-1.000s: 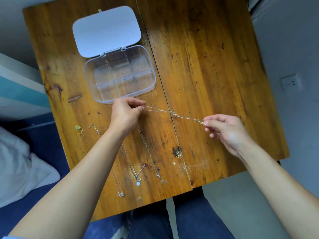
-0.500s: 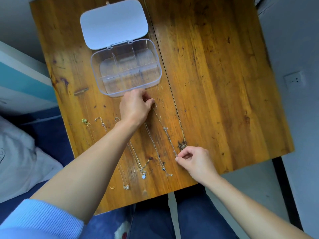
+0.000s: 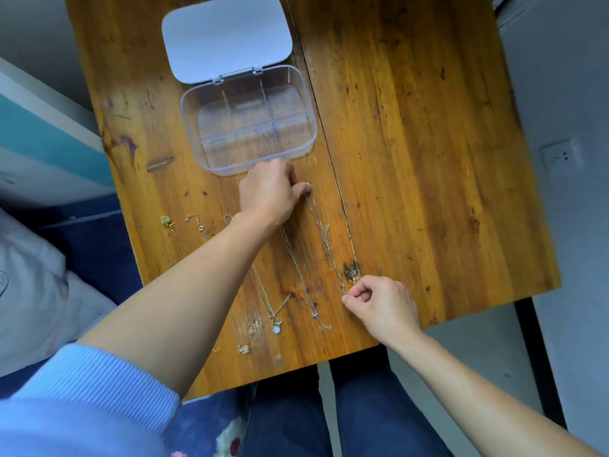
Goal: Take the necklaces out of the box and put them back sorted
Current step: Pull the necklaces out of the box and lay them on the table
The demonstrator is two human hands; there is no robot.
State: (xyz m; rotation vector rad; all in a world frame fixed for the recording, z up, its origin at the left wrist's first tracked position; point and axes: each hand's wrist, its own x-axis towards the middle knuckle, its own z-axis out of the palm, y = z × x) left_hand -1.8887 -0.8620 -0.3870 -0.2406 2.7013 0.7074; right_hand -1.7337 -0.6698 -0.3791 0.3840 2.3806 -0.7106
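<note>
A clear plastic box [image 3: 296, 94] with dividers stands open and empty at the table's far middle, its white lid [image 3: 227, 37] flipped back. A thin silver necklace [image 3: 324, 240] lies stretched straight on the wood. My left hand [image 3: 270, 192] pinches its far end just below the box. My right hand [image 3: 379, 303] pinches its near end close to the front edge. Several other necklaces lie in parallel rows to the left, among them one with a white pendant [image 3: 276, 329] and one with a clasp end [image 3: 316, 313]; my left forearm covers parts of them.
The wooden table [image 3: 428, 159] has a seam running front to back just right of the stretched necklace. A small green charm [image 3: 165, 221] lies near the left edge. My legs in blue jeans [image 3: 362, 407] sit below the front edge.
The necklace was held taut crosswise in the air between both hands. My right hand swung toward the front edge and the chain now lies lengthwise on the table beside the others.
</note>
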